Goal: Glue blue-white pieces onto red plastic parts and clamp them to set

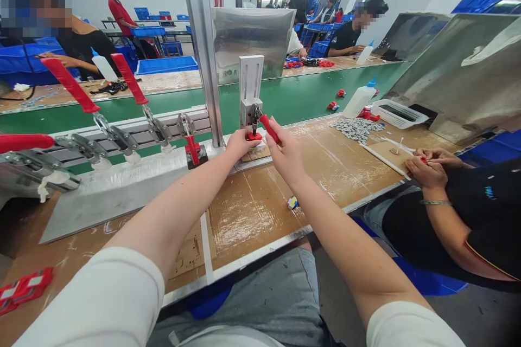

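My right hand (pixel 287 154) is wrapped round the red handle (pixel 269 128) of a toggle clamp. The clamp is mounted on an upright metal bracket (pixel 251 76), and its dark plunger (pixel 254 126) points down. Under the plunger lies a small red plastic part (pixel 254 136), pinched at its left side by the fingers of my left hand (pixel 238 144). My left hand partly hides the part, so its full shape does not show. Right of my forearms, near the table edge, a small white, blue and yellow piece (pixel 292 203) lies on the brown tabletop (pixel 244 217).
More red-handled toggle clamps (pixel 122 141) line a metal rail on the left. Red-and-white parts (pixel 25 288) lie front left. Behind runs a green conveyor belt (pixel 301 100). At right are a glue bottle (pixel 360 100), grey pieces (pixel 358 129), a white basket (pixel 401 114) and a co-worker's hands (pixel 429 168).
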`<state>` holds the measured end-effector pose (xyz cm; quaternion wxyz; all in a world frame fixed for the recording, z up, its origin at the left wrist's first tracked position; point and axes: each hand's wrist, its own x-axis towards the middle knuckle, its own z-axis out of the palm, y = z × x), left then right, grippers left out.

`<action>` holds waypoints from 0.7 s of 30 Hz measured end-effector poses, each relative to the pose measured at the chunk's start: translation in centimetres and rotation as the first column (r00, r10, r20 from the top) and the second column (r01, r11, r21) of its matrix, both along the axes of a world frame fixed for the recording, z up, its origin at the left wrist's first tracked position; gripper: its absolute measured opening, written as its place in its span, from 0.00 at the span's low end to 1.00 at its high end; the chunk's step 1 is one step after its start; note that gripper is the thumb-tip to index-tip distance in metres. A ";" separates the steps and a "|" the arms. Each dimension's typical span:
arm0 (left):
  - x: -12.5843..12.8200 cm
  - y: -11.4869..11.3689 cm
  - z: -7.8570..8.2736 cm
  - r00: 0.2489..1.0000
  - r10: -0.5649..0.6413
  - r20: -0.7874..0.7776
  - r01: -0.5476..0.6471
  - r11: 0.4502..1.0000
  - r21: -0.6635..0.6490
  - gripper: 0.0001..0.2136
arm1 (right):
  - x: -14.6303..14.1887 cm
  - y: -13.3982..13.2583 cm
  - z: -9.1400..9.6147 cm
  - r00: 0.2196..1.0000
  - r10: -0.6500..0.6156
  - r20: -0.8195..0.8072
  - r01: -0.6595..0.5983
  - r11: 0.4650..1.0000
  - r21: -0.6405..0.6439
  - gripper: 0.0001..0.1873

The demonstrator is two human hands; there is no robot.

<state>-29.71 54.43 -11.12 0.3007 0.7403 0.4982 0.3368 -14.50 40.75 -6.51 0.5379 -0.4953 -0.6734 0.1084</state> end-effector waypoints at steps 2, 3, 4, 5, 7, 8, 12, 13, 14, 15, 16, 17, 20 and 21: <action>0.0 -0.1 0.1 1.000 -0.004 -0.011 0.004 1.000 0.001 0.16 | -0.1 -0.2 -1.1 0.999 -0.015 0.037 0.016 1.000 -0.020 0.29; 0.0 -0.2 0.2 1.000 -0.006 -0.016 0.006 1.000 0.000 0.15 | 0.0 -0.3 -1.6 0.998 -0.033 0.059 0.035 0.999 -0.028 0.29; 0.0 -0.3 0.2 1.000 -0.008 -0.022 0.008 1.000 -0.001 0.15 | 0.0 -0.3 -2.0 0.995 -0.057 0.086 0.060 0.998 -0.034 0.30; 0.0 -0.4 0.3 1.000 -0.007 -0.029 0.007 1.000 -0.002 0.15 | 0.1 -0.4 -2.3 0.989 -0.081 0.123 0.087 0.995 -0.045 0.31; -0.1 -0.6 0.3 0.999 0.001 -0.047 -0.001 1.000 -0.002 0.16 | 0.2 -0.5 -2.4 0.965 -0.125 0.229 0.151 0.983 -0.103 0.31; -0.1 -0.7 0.3 0.998 0.008 -0.058 -0.008 1.000 -0.004 0.16 | 0.2 -0.5 -2.3 0.945 -0.140 0.295 0.189 0.971 -0.147 0.31; -0.2 -1.0 1.1 0.995 0.005 -0.105 -0.006 1.000 -0.015 0.15 | -0.8 0.1 -1.5 0.835 -0.167 0.524 0.354 0.893 -0.279 0.27; -0.1 -1.1 1.5 0.993 -0.002 -0.118 0.000 1.000 -0.017 0.14 | -1.2 0.5 -1.3 0.810 -0.168 0.562 0.387 0.873 -0.297 0.26; 0.0 -1.3 2.1 0.991 -0.008 -0.133 0.006 1.000 -0.018 0.13 | -1.5 0.9 -1.3 0.788 -0.163 0.594 0.416 0.852 -0.317 0.24; 0.1 -1.5 2.7 0.989 -0.015 -0.150 0.013 1.000 -0.017 0.12 | -1.7 1.3 -1.2 0.768 -0.153 0.622 0.441 0.831 -0.339 0.23; 0.0 -1.9 3.4 0.986 -0.021 -0.167 0.018 1.000 -0.015 0.11 | -1.9 1.7 -1.3 0.751 -0.139 0.645 0.459 0.812 -0.360 0.23; -0.4 -2.3 4.1 0.983 -0.026 -0.183 0.024 1.000 -0.014 0.11 | -1.9 1.9 -1.3 0.736 -0.120 0.667 0.470 0.799 -0.375 0.22; -5.3 -4.0 5.8 0.974 -0.069 -0.217 0.080 0.996 0.042 0.12 | -1.7 1.4 -1.2 0.706 -0.145 0.693 0.477 0.821 -0.314 0.23; -8.5 -5.1 6.3 0.973 -0.070 -0.221 0.089 0.993 0.076 0.12 | -1.8 0.8 -1.0 0.710 -0.202 0.675 0.473 0.847 -0.244 0.25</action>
